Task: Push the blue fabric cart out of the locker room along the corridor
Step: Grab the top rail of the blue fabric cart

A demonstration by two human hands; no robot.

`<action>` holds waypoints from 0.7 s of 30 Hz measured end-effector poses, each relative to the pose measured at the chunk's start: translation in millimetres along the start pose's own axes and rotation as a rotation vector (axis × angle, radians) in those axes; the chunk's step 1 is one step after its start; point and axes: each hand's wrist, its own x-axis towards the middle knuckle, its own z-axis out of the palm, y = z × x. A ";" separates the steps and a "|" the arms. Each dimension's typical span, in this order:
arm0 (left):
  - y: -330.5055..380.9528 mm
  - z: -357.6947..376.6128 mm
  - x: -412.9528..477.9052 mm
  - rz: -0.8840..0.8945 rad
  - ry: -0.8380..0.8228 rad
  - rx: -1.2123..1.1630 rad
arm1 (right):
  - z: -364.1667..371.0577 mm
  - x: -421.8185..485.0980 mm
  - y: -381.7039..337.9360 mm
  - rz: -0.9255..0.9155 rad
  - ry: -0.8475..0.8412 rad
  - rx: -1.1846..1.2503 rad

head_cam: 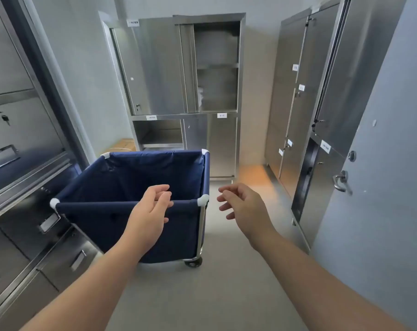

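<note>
The blue fabric cart (pixel 102 187) stands on the grey floor left of centre, empty inside, with white corner caps and a black wheel at its near right foot. My left hand (pixel 150 211) hovers over the cart's near top rail, fingers loosely curled and apart, holding nothing. Just right of the cart's near right corner, my right hand (pixel 243 206) floats in the air with spread fingers and touches nothing.
Steel lockers (pixel 23 163) line the left side close to the cart. A steel cabinet (pixel 186 68) with open compartments stands behind it. More lockers (pixel 298 103) run along the right, and a grey door (pixel 382 163) with a lever handle (pixel 341 182) is at the near right.
</note>
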 end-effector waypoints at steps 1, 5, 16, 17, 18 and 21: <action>-2.1 2.3 7.7 -0.007 0.001 0.008 | 2.9 8.9 1.3 -0.012 0.004 -0.004; -33.5 9.8 48.0 -0.048 -0.017 -0.004 | 22.1 51.0 17.6 -0.004 0.012 -0.022; -108.2 25.2 216.2 -0.121 -0.092 0.005 | 84.1 200.5 56.3 0.088 0.062 -0.007; -110.9 26.4 232.1 -0.125 -0.101 0.016 | 87.7 214.2 58.4 0.088 0.063 -0.033; -113.5 28.0 246.8 -0.127 -0.112 0.028 | 90.3 227.3 60.3 0.089 0.063 -0.057; -122.5 36.2 286.3 -0.144 -0.121 0.032 | 93.0 266.7 69.0 0.087 0.061 -0.083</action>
